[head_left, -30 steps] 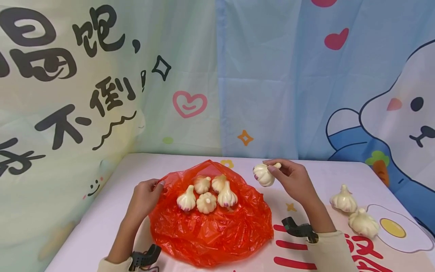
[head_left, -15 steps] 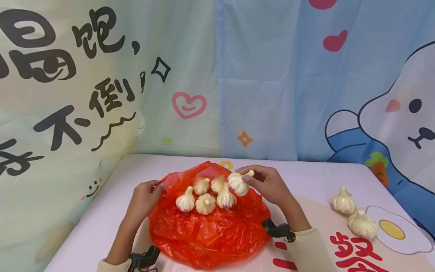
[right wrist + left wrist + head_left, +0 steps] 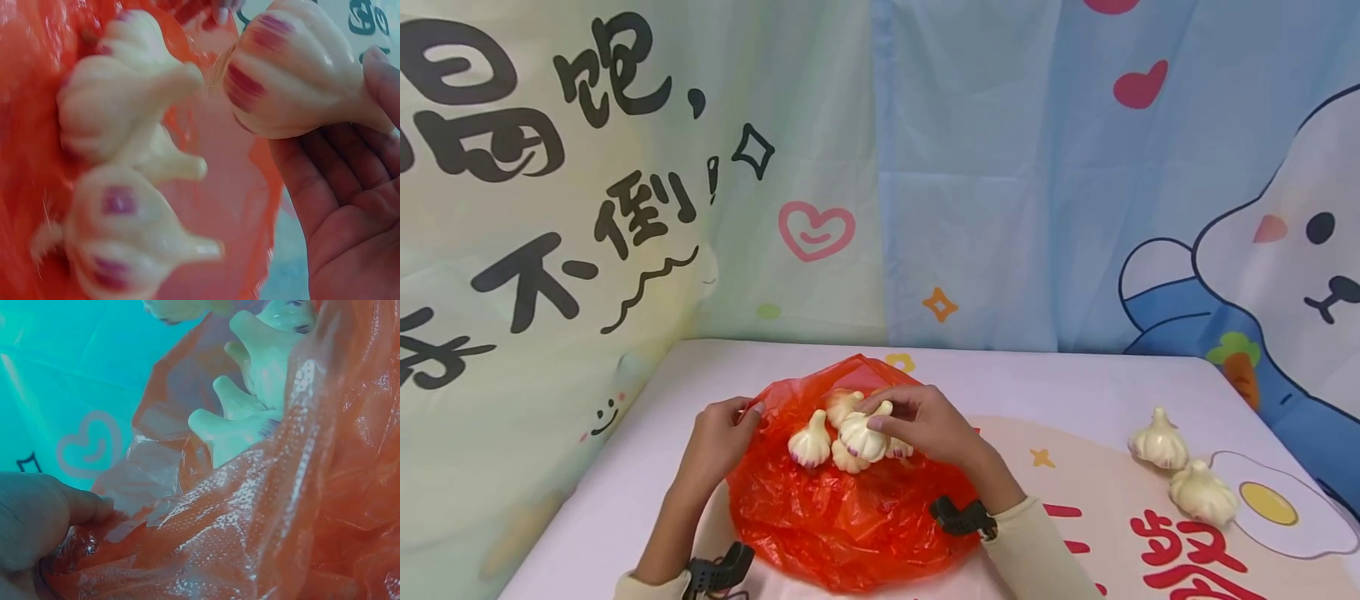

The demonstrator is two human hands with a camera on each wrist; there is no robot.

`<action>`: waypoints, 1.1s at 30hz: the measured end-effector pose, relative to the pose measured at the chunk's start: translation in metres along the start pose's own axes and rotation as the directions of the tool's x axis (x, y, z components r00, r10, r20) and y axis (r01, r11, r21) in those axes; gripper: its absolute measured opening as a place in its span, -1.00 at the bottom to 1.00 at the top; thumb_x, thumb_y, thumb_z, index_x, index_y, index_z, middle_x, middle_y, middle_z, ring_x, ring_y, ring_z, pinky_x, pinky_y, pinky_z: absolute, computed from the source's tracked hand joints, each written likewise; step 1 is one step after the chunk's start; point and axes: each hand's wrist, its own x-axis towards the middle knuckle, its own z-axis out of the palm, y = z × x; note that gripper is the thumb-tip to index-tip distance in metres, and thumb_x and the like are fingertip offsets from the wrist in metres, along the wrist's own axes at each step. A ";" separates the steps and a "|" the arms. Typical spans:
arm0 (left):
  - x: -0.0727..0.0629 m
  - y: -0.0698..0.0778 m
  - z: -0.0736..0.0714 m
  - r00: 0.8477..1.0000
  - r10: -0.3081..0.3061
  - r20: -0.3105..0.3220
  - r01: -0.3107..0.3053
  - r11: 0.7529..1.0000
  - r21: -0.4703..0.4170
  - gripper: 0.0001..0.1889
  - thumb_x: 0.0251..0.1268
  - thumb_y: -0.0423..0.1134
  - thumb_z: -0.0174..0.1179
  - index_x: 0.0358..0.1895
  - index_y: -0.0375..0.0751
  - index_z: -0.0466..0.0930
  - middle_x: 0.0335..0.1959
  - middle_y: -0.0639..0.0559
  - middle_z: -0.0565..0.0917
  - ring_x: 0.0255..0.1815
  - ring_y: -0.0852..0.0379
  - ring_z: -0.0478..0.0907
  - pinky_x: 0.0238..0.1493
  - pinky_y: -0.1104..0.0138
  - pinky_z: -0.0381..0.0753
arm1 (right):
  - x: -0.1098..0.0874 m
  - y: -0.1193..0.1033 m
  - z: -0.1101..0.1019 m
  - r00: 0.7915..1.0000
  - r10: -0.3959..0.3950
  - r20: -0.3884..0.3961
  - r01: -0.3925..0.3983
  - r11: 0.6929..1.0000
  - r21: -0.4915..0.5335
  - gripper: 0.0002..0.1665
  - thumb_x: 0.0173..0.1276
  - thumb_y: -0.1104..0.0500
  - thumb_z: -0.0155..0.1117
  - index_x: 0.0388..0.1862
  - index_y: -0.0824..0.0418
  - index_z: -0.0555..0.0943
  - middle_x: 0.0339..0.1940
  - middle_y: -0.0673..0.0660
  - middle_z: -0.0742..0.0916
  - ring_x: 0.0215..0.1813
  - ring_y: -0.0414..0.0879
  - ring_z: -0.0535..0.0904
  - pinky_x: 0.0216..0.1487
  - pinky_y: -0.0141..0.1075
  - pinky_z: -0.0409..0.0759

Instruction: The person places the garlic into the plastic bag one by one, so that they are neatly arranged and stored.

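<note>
A red plastic bag (image 3: 850, 525) lies spread on the table, with several garlic bulbs on it. My left hand (image 3: 724, 435) pinches the bag's left edge between thumb and fingers; the left wrist view shows the thumb and a finger at the film. Over the bag, my right hand (image 3: 925, 425) holds a garlic bulb (image 3: 862, 435) by its stem end. In the head view this bulb overlaps others on the bag. A whitish bulb (image 3: 810, 440) with purple streaks sits to its left. In the right wrist view, several bulbs (image 3: 125, 231) rest against the red film beside the held one.
Two more garlic bulbs lie at the table's right: one farther back (image 3: 1159, 439) and one nearer (image 3: 1204, 493), beside a printed fried egg (image 3: 1273, 504). A printed curtain (image 3: 970, 208) hangs behind the table (image 3: 647, 467).
My right hand has carried the garlic bulb leftward and lower, from right of the bag to over the bulbs on it. The left hand keeps its grip on the bag edge.
</note>
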 end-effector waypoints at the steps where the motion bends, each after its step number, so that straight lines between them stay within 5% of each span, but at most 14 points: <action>1: 0.000 0.000 0.000 1.000 -0.001 0.001 0.001 1.000 0.000 -0.70 0.46 -0.21 0.05 0.04 -0.33 0.63 -0.24 -0.13 0.69 -0.36 0.04 0.61 -0.27 0.25 0.67 | 0.002 0.000 0.003 1.000 0.008 0.010 -0.008 1.000 -0.003 -0.78 0.34 0.22 0.33 -0.06 0.23 0.70 -0.10 0.08 0.72 -0.12 -0.07 0.64 -0.11 -0.23 0.64; 5: -0.001 0.000 -0.001 1.000 -0.004 -0.004 0.004 1.000 0.009 -0.70 0.47 -0.21 0.05 0.05 -0.32 0.63 -0.23 -0.12 0.70 -0.34 0.04 0.62 -0.25 0.23 0.67 | 0.003 -0.019 0.015 0.999 0.024 0.047 -0.024 1.000 -0.002 -0.79 0.34 0.30 0.30 -0.07 0.31 0.70 -0.10 0.11 0.73 -0.19 -0.17 0.61 -0.16 -0.32 0.62; 10: -0.003 0.000 -0.004 1.000 -0.007 -0.016 0.007 1.000 -0.001 -0.69 0.46 -0.18 0.06 0.06 -0.31 0.63 -0.20 -0.13 0.70 -0.33 0.04 0.64 -0.24 0.22 0.67 | 0.007 -0.013 0.029 0.997 0.016 0.073 -0.015 1.000 -0.015 -0.80 0.33 0.29 0.32 -0.08 0.29 0.71 -0.16 0.08 0.74 -0.32 -0.21 0.54 -0.35 -0.41 0.54; 16: -0.003 -0.001 -0.004 1.000 -0.014 -0.014 0.014 0.999 -0.034 -0.68 0.46 -0.16 0.06 0.05 -0.30 0.63 -0.21 -0.12 0.70 -0.35 0.05 0.64 -0.26 0.25 0.67 | 0.008 0.001 0.042 0.989 0.087 0.123 -0.092 0.995 0.040 -0.76 0.32 0.16 0.36 -0.04 0.14 0.73 -0.20 -0.03 0.74 -0.26 -0.16 0.59 -0.26 -0.32 0.63; 27: -0.001 0.001 -0.003 1.000 -0.018 -0.016 0.018 1.000 -0.014 -0.68 0.46 -0.15 0.06 0.04 -0.29 0.64 -0.22 -0.10 0.70 -0.34 0.05 0.63 -0.25 0.25 0.67 | 0.005 -0.001 0.057 0.989 -0.011 0.150 0.009 1.000 0.015 -0.74 0.25 0.35 0.36 -0.07 0.37 0.70 -0.07 0.18 0.75 0.07 -0.15 0.62 -0.01 -0.17 0.60; 33: -0.001 0.002 -0.004 1.000 -0.016 -0.013 0.016 1.000 -0.009 -0.68 0.46 -0.16 0.05 0.04 -0.30 0.63 -0.23 -0.11 0.70 -0.33 0.04 0.63 -0.25 0.24 0.67 | 0.005 0.007 0.061 0.985 0.038 0.167 -0.031 0.998 -0.046 -0.74 0.30 0.22 0.37 -0.03 0.18 0.73 -0.08 -0.03 0.76 0.03 -0.24 0.60 0.02 -0.33 0.56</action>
